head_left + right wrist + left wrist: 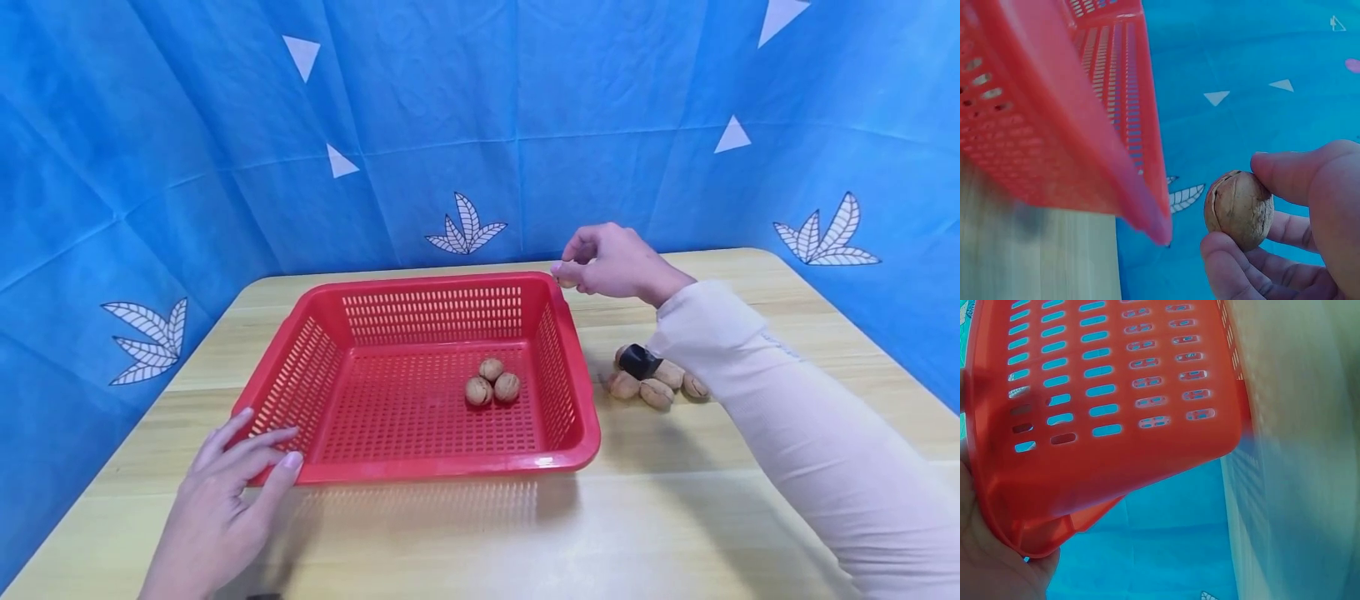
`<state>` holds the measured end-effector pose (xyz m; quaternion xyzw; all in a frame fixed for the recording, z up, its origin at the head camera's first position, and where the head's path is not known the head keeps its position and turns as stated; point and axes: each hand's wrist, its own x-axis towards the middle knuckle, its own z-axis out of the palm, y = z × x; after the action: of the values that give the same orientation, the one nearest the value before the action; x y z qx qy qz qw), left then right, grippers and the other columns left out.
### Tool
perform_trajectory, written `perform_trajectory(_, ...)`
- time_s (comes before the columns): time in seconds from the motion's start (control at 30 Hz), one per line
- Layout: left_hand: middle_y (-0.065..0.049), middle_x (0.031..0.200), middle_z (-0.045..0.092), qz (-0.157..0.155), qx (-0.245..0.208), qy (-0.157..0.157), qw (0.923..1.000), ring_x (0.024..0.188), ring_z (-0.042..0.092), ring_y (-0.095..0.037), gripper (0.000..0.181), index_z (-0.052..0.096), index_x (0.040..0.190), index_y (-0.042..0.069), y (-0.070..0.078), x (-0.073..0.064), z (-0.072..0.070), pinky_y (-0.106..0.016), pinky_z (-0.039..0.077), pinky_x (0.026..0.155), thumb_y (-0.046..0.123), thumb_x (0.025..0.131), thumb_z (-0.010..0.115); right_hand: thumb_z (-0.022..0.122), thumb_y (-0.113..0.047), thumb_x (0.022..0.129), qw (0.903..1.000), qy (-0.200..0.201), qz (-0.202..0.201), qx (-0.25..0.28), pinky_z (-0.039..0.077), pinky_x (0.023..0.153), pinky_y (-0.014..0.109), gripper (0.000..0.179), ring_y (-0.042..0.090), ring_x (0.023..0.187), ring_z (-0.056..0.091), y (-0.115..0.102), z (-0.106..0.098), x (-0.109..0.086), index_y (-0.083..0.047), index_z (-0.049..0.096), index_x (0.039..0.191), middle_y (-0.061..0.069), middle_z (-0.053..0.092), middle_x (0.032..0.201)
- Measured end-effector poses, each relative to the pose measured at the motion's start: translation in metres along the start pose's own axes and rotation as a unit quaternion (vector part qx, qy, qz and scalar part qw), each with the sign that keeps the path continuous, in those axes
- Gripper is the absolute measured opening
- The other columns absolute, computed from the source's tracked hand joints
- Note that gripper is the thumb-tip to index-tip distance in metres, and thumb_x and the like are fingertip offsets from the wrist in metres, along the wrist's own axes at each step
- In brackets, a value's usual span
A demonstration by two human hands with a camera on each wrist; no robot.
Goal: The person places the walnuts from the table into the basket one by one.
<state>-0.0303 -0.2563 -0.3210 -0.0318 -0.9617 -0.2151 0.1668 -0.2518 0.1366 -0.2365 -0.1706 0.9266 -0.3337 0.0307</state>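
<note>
On the counter (465, 542) stands a red basket (450, 469), its opening facing up and its long axis running from left to right. The left hand (232, 492) rests with loosely spread fingers on its near left corner, and the right hand (618, 262) is closed narrow, pinching one walnut (1239, 209). Several loose walnuts (656, 393) lie right of the basket, three touching walnuts (506, 387) sit inside its right half, and the pinched one, whose long axis I cannot tell, is near the far right corner.

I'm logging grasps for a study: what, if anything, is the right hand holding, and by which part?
A walnut, held by opposite sides of its shell in the right hand.
</note>
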Motion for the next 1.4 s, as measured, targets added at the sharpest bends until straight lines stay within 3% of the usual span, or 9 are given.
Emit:
perform_trajectory(0.27,-0.018,0.123,0.063,-0.006,0.001,-0.010,0.9999,0.133,0.029,-0.041,0.022,0.073,0.088,0.009,-0.002,0.000,-0.002,-0.072,0.036,0.089,0.030,0.090,0.068,0.067,-0.031,0.091,0.9997,-0.009,-0.004,0.022,0.054,0.075,0.039,0.026,0.022,0.076,0.067,-0.011,0.011,0.003,-0.007,0.063,0.101,0.007,0.070,0.088)
perform_trajectory(0.53,-0.020,0.124,0.061,-0.046,0.016,-0.045,0.9978,0.134,0.026,-0.042,0.043,0.071,0.109,0.002,-0.005,-0.004,-0.003,-0.074,0.035,0.087,0.040,0.093,0.063,0.068,-0.030,0.092,0.9976,-0.034,-0.001,0.061,0.055,0.075,0.035,0.025,0.028,0.084,0.069,-0.025,0.028,0.007,-0.007,0.063,0.101,0.008,0.069,0.090)
perform_trajectory(0.77,-0.022,0.123,0.061,-0.033,0.012,-0.031,0.9989,0.132,0.028,-0.044,0.041,0.071,0.109,0.000,-0.001,-0.002,-0.004,-0.075,0.035,0.087,0.036,0.091,0.066,0.068,-0.031,0.091,0.9951,-0.046,0.003,0.088,0.056,0.076,0.038,0.025,0.031,0.087,0.068,-0.034,0.039,0.009,-0.008,0.063,0.101,0.008,0.068,0.093)
perform_trajectory(1.0,-0.022,0.124,0.061,-0.025,0.005,-0.025,0.9993,0.133,0.027,-0.044,0.033,0.074,0.099,0.004,0.005,0.000,-0.002,-0.073,0.032,0.092,0.035,0.092,0.065,0.068,-0.029,0.092,0.9953,-0.057,0.013,0.077,0.055,0.076,0.035,0.022,0.031,0.086,0.067,-0.034,0.042,0.013,-0.009,0.063,0.100,0.008,0.070,0.091)
perform_trajectory(1.27,-0.023,0.122,0.061,-0.012,-0.010,-0.012,0.9998,0.133,0.028,-0.044,0.028,0.074,0.093,0.005,0.002,0.003,-0.004,-0.073,0.030,0.094,0.031,0.093,0.064,0.068,-0.031,0.092,0.9923,-0.080,0.006,0.094,0.054,0.078,0.033,0.023,0.022,0.081,0.067,-0.047,0.054,0.023,-0.009,0.063,0.101,0.007,0.071,0.093)
perform_trajectory(1.4,-0.023,0.123,0.061,-0.027,-0.004,-0.023,0.9994,0.134,0.026,-0.044,0.034,0.073,0.098,0.003,-0.001,0.001,-0.002,-0.073,0.029,0.094,0.035,0.095,0.061,0.068,-0.030,0.092,0.9909,-0.085,-0.003,0.104,0.055,0.076,0.032,0.022,0.021,0.081,0.066,-0.049,0.065,0.024,-0.010,0.063,0.099,0.006,0.070,0.092)
